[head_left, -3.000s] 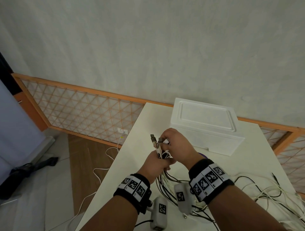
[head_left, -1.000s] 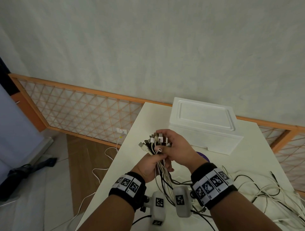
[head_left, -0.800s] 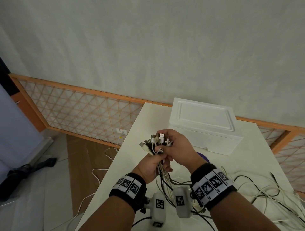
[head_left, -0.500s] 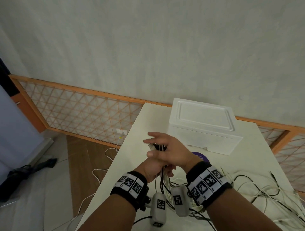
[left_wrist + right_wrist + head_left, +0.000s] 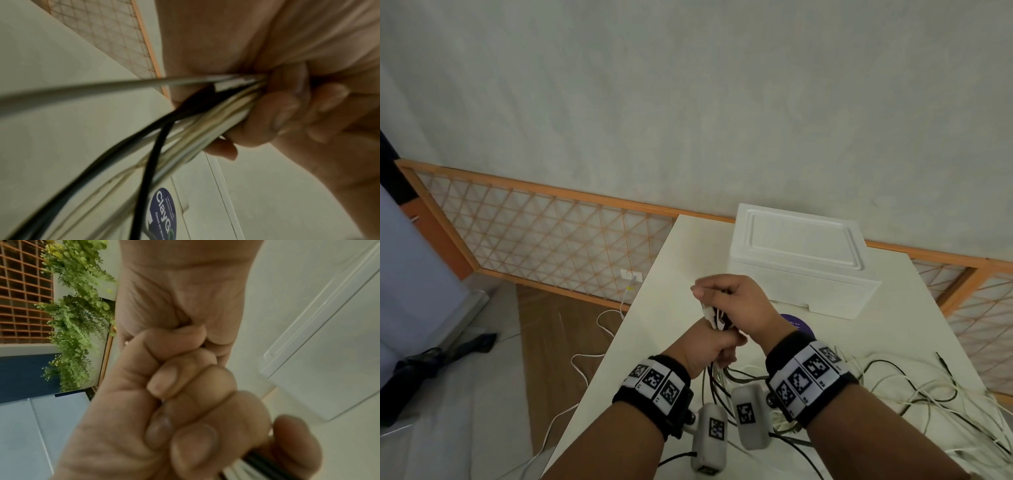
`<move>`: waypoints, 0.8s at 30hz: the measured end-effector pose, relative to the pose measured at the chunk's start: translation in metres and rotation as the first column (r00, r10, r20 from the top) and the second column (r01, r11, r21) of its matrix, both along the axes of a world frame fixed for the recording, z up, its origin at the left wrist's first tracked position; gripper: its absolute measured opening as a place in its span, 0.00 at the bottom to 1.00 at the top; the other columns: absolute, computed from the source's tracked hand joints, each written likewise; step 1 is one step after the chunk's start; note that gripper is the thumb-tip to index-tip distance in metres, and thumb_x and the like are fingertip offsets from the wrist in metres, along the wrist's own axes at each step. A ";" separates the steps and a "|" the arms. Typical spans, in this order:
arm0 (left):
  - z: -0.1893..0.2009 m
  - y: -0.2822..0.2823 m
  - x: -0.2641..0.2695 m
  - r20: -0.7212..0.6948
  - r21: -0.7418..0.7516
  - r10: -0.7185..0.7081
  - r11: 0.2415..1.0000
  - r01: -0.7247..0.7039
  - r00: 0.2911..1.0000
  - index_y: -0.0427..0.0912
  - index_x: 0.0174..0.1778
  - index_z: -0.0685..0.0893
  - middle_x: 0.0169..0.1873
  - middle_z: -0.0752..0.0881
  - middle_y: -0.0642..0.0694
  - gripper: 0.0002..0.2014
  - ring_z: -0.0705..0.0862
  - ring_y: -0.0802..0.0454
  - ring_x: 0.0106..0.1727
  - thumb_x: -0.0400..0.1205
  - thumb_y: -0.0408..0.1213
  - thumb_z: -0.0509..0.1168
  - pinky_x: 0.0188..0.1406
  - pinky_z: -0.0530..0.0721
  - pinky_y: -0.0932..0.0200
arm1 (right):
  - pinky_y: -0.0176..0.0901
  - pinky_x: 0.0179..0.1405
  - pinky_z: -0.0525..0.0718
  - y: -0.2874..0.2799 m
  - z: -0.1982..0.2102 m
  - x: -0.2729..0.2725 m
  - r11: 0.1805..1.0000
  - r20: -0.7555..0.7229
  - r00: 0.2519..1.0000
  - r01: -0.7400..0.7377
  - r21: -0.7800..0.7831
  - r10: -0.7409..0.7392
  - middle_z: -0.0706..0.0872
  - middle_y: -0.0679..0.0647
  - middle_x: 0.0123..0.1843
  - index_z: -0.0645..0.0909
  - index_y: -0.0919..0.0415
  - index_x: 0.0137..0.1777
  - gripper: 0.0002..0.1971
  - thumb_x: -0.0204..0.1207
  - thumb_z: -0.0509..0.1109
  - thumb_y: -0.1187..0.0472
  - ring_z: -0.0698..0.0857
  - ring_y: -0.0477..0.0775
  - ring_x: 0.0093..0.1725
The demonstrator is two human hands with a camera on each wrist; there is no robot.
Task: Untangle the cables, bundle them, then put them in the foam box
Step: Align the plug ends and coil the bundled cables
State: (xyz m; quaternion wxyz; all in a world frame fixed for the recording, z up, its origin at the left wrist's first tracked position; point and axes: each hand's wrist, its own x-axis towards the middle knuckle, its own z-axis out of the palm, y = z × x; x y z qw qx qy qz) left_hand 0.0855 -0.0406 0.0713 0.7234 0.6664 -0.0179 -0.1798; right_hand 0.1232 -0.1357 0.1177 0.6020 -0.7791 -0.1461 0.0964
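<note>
A bunch of black and white cables (image 5: 717,317) is gripped above the bench (image 5: 678,260) by the left hand (image 5: 707,346), fingers curled tightly round it. The plug ends are covered by the right hand (image 5: 736,303), apparently closed over them, though the wrist view is blurred. The closed foam box (image 5: 799,260) stands at one o'clock from the hands, with loose cables (image 5: 914,387) at four o'clock.
</note>
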 end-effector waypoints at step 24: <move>-0.011 -0.012 0.001 0.062 0.015 0.161 0.987 -0.162 0.985 0.37 0.32 0.81 0.24 0.80 0.46 0.04 0.77 0.52 0.29 0.63 0.30 0.69 0.30 0.76 0.62 | 0.40 0.78 0.60 -0.019 0.000 -0.005 0.966 0.108 0.982 -0.130 -0.225 0.157 0.75 0.43 0.75 0.80 0.51 0.68 0.19 0.85 0.55 0.47 0.67 0.37 0.76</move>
